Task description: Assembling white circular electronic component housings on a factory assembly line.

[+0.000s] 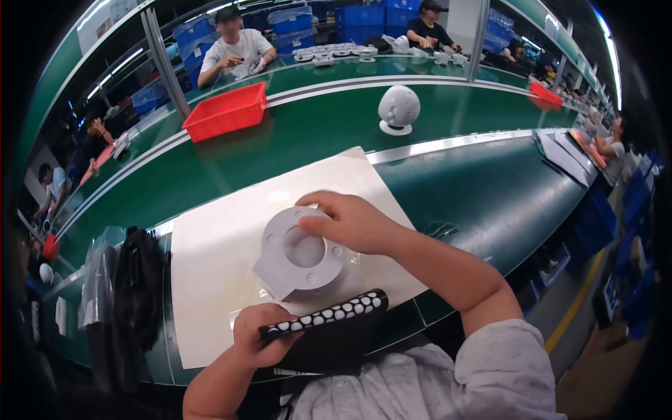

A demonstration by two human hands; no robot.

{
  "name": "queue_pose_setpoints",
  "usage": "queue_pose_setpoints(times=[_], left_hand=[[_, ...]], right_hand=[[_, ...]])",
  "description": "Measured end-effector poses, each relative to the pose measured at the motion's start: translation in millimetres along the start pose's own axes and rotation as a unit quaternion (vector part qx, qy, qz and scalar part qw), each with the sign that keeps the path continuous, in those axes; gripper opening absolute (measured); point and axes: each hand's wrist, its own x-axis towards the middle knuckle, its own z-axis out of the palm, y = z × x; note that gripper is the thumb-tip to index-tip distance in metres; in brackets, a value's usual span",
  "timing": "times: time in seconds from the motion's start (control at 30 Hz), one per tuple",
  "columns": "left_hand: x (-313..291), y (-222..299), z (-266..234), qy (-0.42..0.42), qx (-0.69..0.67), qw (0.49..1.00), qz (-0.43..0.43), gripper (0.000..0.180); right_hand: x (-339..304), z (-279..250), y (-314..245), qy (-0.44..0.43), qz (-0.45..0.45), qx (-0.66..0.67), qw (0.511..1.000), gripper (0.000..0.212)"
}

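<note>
A white plastic ring-shaped part (pixel 302 278) with a wide round opening sits over a pale board in front of me. My right hand (pixel 346 222) grips its far right rim, the thumb at the edge of the opening and the fingers bent over the outside. Closer to my body, my left hand (pixel 262 332) is closed on the left end of a flat black object (pixel 329 343) whose upper edge carries rows of white rounded spots. That object is tilted and stands apart from the hand on the ring. What it is exactly, I cannot tell.
A pale board (pixel 203 280) covers the green bench. Beyond it, a red bin (pixel 227 112) and a white rounded device on a base (pixel 399 110) stand on the green belt. Black bags (pixel 136 280) lie left. Several people work across and along the line.
</note>
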Motion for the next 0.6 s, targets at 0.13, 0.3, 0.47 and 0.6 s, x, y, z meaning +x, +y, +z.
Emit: queue_pose_setpoints(times=[0.13, 0.3, 0.47, 0.6], left_hand=[[-1, 2, -4, 0.077, -0.015, 0.997, -0.026, 0.011], [-2, 1, -9, 0.101, -0.049, 0.988, -0.106, 0.018], [2, 1, -4, 0.127, -0.13, 0.975, -0.128, 0.025], [5, 7, -1, 0.126, -0.086, 0.978, -0.141, 0.02]], right_hand=[[-27, -11, 0, 0.113, -0.263, -0.123, 0.95, 0.039], [-61, 3, -7, 0.032, -0.317, -0.115, 0.941, 0.041], [-60, 15, 0, 0.051, -0.289, -0.155, 0.943, 0.037], [-65, 15, 1, 0.046, -0.249, -0.146, 0.956, 0.029]])
